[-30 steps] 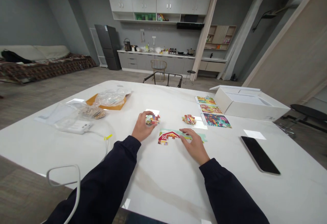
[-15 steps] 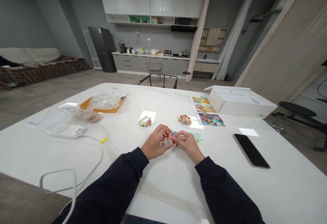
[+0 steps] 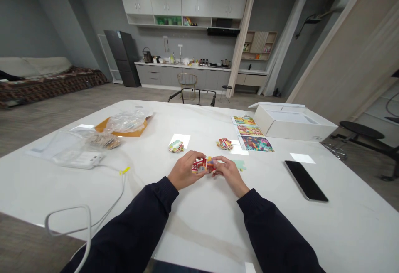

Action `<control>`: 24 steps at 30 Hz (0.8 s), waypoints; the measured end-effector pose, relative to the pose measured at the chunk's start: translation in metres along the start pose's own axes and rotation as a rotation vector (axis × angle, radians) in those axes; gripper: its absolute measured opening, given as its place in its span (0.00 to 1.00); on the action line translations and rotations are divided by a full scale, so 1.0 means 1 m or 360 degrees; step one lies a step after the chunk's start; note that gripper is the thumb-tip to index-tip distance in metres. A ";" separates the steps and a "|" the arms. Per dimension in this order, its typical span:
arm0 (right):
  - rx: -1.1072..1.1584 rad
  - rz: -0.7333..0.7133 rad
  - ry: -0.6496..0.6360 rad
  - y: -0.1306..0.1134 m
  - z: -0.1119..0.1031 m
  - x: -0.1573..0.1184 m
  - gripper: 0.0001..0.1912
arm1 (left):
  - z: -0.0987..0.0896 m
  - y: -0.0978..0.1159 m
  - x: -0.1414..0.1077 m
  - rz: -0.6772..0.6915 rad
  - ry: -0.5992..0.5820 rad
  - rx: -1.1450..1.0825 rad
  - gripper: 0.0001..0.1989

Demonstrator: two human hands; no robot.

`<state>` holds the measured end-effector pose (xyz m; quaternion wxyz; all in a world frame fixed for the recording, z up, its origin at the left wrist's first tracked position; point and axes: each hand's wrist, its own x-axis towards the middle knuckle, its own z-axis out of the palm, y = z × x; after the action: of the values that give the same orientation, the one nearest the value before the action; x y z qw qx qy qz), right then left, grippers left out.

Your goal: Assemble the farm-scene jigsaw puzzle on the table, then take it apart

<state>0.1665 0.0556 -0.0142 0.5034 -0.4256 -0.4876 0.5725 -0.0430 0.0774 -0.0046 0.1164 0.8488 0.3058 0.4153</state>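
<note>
My left hand [image 3: 187, 170] is closed around a red and white jigsaw puzzle piece [image 3: 198, 165], gripping it by its edges just above the table. Close beside it, my right hand [image 3: 229, 174] pinches another puzzle piece [image 3: 211, 165], red with purple and yellow. The two pieces are side by side; whether they interlock I cannot tell. Part of a pale green piece [image 3: 240, 164] lies on the table behind my right hand. Beyond my hands are two small heaps of pieces, a greenish heap [image 3: 176, 146] on the left and a red heap [image 3: 224, 143] on the right.
A picture sheet [image 3: 254, 135] lies by an open white box [image 3: 294, 121] at the back right. A phone [image 3: 305, 180] rests on the right. Plastic bags [image 3: 127, 120], a white power bank [image 3: 81, 159] and its cable [image 3: 121, 194] occupy the left side.
My left hand has shifted slightly left and turned its piece, so more of the red and white print shows. The right hand's piece now shows more of its face.
</note>
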 end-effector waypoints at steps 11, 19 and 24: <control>-0.0416 -0.0212 0.0275 0.011 -0.011 0.004 0.21 | -0.042 -0.030 -0.012 -0.0254 0.0116 0.0100 0.17; -0.1343 -0.0786 -0.0483 0.011 -0.002 -0.012 0.30 | -0.031 -0.009 -0.051 -0.0017 -0.0311 0.0213 0.11; -0.1496 -0.0778 -0.0636 0.014 0.003 -0.014 0.32 | -0.032 -0.005 -0.054 -0.0009 -0.0308 0.0279 0.10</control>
<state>0.1635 0.0411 -0.0280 0.2756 -0.3621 -0.8603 0.2300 -0.0955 0.0459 -0.0211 0.0719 0.8911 0.3305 0.3027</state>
